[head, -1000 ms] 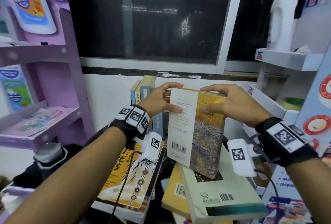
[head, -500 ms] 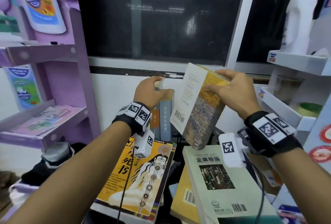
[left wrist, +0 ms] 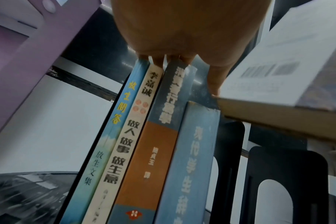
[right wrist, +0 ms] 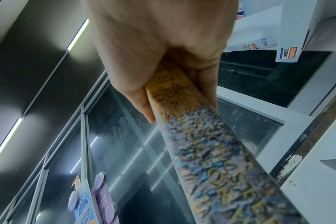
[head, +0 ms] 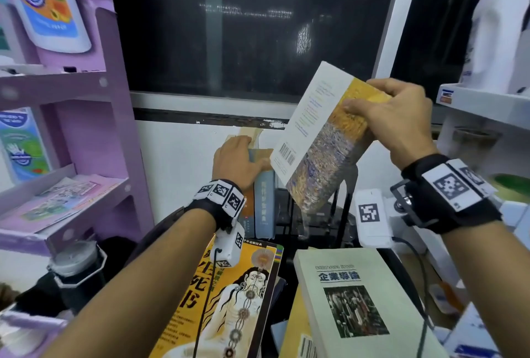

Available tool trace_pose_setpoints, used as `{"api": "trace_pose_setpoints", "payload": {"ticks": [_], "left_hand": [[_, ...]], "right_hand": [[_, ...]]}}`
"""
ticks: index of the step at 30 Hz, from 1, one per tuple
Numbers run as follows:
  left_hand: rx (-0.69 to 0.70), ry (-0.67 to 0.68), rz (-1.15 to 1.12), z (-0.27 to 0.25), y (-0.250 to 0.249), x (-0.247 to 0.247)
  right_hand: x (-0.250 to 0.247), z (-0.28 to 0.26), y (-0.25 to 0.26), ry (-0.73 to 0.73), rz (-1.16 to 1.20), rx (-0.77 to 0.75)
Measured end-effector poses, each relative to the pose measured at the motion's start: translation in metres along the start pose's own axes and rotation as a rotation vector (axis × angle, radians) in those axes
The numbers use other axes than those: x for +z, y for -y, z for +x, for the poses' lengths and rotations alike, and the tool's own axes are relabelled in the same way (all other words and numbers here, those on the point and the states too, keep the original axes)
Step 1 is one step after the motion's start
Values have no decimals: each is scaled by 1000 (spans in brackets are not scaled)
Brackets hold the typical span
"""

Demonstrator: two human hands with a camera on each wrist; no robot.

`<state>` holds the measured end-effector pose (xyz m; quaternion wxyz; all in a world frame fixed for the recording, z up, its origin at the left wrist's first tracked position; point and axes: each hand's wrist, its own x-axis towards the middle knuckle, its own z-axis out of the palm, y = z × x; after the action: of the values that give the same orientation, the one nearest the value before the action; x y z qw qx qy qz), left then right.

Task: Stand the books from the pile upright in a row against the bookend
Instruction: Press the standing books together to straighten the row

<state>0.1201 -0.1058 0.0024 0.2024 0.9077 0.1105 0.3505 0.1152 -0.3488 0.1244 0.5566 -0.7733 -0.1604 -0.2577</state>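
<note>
Several upright books (head: 263,203) stand in a row at the back, spines toward me. My left hand (head: 241,154) lies over their tops, fingers curled behind them and thumb down the right side. In the left wrist view the left hand (left wrist: 182,57) covers the spines (left wrist: 159,136), with the black bookend (left wrist: 286,181) to their right. My right hand (head: 370,102) grips the top of a yellow-and-blue painted book (head: 321,145), held tilted in the air above the bookend (head: 347,185). The right wrist view shows the right hand (right wrist: 175,97) clamped round its spine (right wrist: 211,151).
The pile lies in front: a yellow book with a seated figure (head: 229,300) and a pale green book (head: 352,300) over others. A purple shelf unit (head: 86,142) stands left, white shelves (head: 487,105) right, a dark window (head: 258,28) behind. A bottle (head: 77,266) stands lower left.
My left hand let go of the painted book and moved onto the tops of the upright row. My right hand alone lifted the book up and right, tilting it.
</note>
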Motion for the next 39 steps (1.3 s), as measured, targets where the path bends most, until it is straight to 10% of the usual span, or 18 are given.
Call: {"api": "trace_pose_setpoints", "payload": {"ticks": [16,39], "left_hand": [[26,-81,78,-1,12,15],[100,-68,-57,2,27,17]], "right_hand": [[30,11,-27,-120,-64,11],[114,-11,-50,68,-278,51]]}}
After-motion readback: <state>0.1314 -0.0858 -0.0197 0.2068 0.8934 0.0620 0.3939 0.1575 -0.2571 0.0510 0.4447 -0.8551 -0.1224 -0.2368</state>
